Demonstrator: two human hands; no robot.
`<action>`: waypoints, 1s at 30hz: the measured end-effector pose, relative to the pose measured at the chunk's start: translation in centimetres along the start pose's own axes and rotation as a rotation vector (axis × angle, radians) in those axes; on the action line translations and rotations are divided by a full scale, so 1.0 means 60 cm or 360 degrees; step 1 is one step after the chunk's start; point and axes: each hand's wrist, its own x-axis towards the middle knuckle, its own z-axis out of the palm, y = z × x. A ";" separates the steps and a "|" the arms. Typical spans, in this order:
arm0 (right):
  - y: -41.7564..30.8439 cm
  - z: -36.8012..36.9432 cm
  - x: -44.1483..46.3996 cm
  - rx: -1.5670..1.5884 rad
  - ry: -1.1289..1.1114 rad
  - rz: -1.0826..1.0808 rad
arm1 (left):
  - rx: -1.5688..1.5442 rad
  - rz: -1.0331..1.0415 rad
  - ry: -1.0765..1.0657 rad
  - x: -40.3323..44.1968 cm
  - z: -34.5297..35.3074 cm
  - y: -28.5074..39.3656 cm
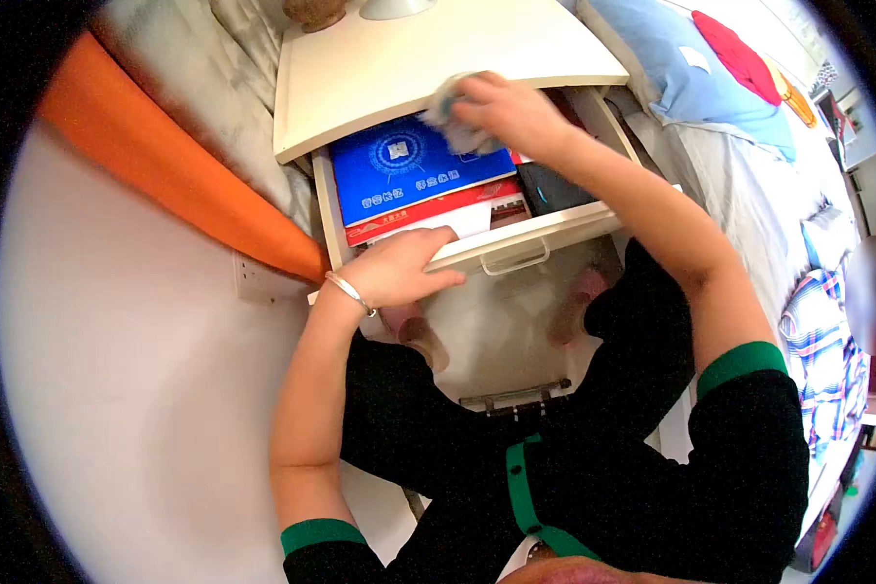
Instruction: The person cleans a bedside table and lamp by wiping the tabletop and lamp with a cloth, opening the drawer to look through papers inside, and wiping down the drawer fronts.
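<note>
My right hand [504, 109] is closed around a crumpled whitish cloth [455, 115], held over the far edge of a blue folder [409, 175] with white lettering. My left hand [399, 267] grips the front panel of the pulled-out drawer [555, 230], its fingers over the top edge and its thumb on the outer face. Inside the drawer, a red printed booklet or box [360, 232] and a white paper [470, 220] lie partly under the blue folder. A dark flat item [552, 188] rests on the right side, partly hidden by my right forearm.
Above the drawer is a cream tabletop [399, 73] with a white round base [396, 8] and a brown object [313, 12]. An orange curtain [185, 185] hangs at left. A bed with a blue pillow [686, 83] stands at right. My legs straddle the space below the drawer.
</note>
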 end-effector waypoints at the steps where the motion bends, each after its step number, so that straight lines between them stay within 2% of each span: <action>1: 0.020 -0.011 -0.033 -0.0019 -0.0057 0.0166 | 0.0028 0.0041 0.0108 0.001 0.004 -0.004; 3: 0.067 -0.019 -0.100 -0.0057 -0.0169 0.0632 | 0.0004 0.0040 0.0115 0.004 0.003 0.000; 6: 0.150 -0.052 -0.194 0.0071 -0.0043 0.1105 | 0.0221 -0.0014 0.0224 0.007 0.003 -0.006; 7: 0.157 -0.066 -0.214 0.0088 0.0121 0.1216 | 0.0227 -0.0001 0.0225 0.007 -0.003 0.001; 9: 0.159 -0.108 -0.236 0.0171 0.0421 0.1099 | 0.0438 0.0031 0.0404 0.003 -0.018 0.022; 11: 0.139 -0.151 -0.249 0.0272 0.0528 0.1129 | 0.0425 -0.0049 0.0393 0.006 -0.023 0.023; 13: 0.114 -0.177 -0.264 0.0388 0.0631 0.1155 | 0.0782 0.0180 0.0691 0.005 -0.021 0.013; 15: 0.096 -0.189 -0.281 0.1237 0.0961 0.1646 | 0.0746 0.0087 0.0614 0.007 -0.026 0.014; 19: 0.078 -0.183 -0.338 0.1500 0.1152 0.1764 | 0.0849 -0.0099 0.0626 0.015 -0.041 0.026; 21: 0.065 -0.170 -0.368 0.1690 0.1352 0.1828 | 0.0909 -0.0095 0.0782 0.015 -0.040 0.022; 23: 0.058 -0.164 -0.417 0.2068 0.1224 0.2009 | 0.0916 -0.0152 0.0807 0.020 -0.044 0.011; 24: 0.090 -0.131 -0.489 0.2249 0.1045 0.1926 | 0.0925 -0.0179 0.0869 0.022 -0.046 0.008; 26: 0.075 -0.109 -0.493 0.2549 0.1043 0.2238 | 0.0987 -0.0243 0.0987 0.033 -0.049 -0.005; 28: 0.025 -0.096 -0.472 0.2569 0.1112 0.2238 | 0.1097 -0.0352 0.1079 0.044 -0.055 -0.016; 30: 0.007 -0.095 -0.465 0.2323 0.0562 0.2398 | 0.1191 -0.0472 0.1118 0.058 -0.061 -0.027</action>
